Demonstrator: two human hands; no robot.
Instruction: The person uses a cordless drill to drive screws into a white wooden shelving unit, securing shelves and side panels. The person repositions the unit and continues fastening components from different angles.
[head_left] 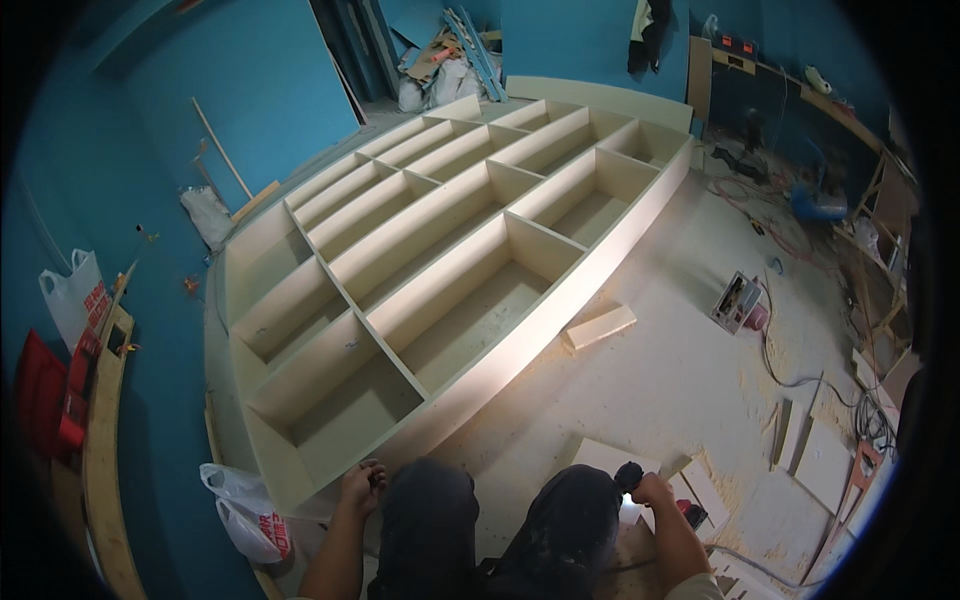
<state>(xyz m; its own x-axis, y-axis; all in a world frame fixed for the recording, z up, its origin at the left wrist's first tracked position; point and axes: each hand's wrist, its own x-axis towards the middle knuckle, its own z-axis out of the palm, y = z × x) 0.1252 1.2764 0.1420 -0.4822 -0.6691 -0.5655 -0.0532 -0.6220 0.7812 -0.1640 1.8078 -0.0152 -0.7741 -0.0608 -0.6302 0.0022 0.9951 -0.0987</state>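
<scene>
A large pale wooden shelf frame [470, 372] with many open compartments lies flat on the floor in front of me. At its near left corner, my left hand [362, 486] is closed beside the board's edge, with a small dark thing at its fingers that I cannot make out. To the right of my right knee, my right hand [653, 491] is wrapped round a cordless drill [629, 476], black at its head and red at its base. A bright light glows just under the drill's head. Both my knees are bent up between the hands.
A loose wood block [600, 326] lies beside the frame's near side. Farther right, a power saw [738, 303] sits on the floor with its cable. Board offcuts [822, 463] and sawdust lie at the lower right. White plastic bags [245, 515] stand at the near left corner.
</scene>
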